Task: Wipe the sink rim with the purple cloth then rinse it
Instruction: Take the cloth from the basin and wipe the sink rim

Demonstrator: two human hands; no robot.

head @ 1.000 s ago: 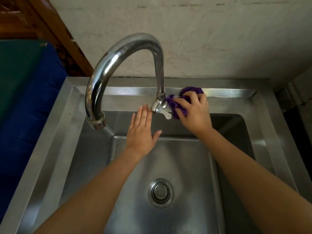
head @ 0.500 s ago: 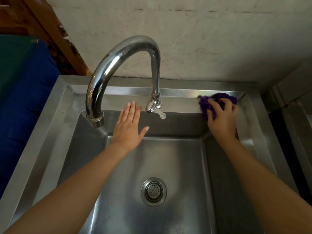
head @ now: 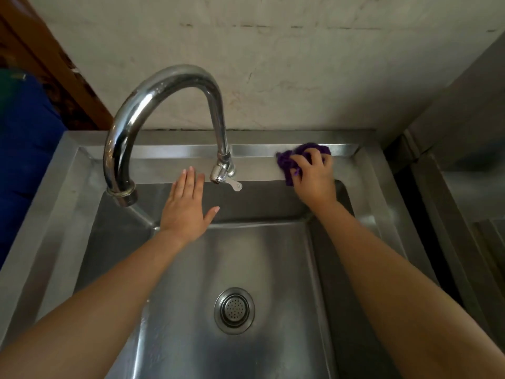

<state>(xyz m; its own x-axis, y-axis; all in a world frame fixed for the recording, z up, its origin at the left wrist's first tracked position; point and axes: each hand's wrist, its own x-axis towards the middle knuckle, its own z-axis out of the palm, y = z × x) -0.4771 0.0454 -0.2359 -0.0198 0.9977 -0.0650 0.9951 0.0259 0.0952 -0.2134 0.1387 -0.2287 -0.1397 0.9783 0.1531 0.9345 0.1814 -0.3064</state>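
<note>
A bunched purple cloth (head: 287, 160) lies on the back rim of the steel sink (head: 175, 166), to the right of the tap. My right hand (head: 314, 176) grips the cloth and presses it onto the rim near the back right corner. My left hand (head: 188, 206) hovers flat with straight fingers over the back of the basin, just left of the tap's base. The chrome gooseneck tap (head: 158, 88) arches from its base (head: 224, 170) at the back rim towards me, with its spout (head: 123, 191) over the basin's left side. No water runs.
A round strainer drain (head: 234, 310) sits in the basin floor. A small lever (head: 235, 185) sticks out at the tap's base. A plastered wall (head: 273, 64) stands right behind the sink. Blue fabric (head: 24, 149) lies at the left, a steel surface (head: 470, 187) at the right.
My right hand slid the cloth right along the back rim from beside the tap, then came back slightly left. My left hand has stayed open over the basin.
</note>
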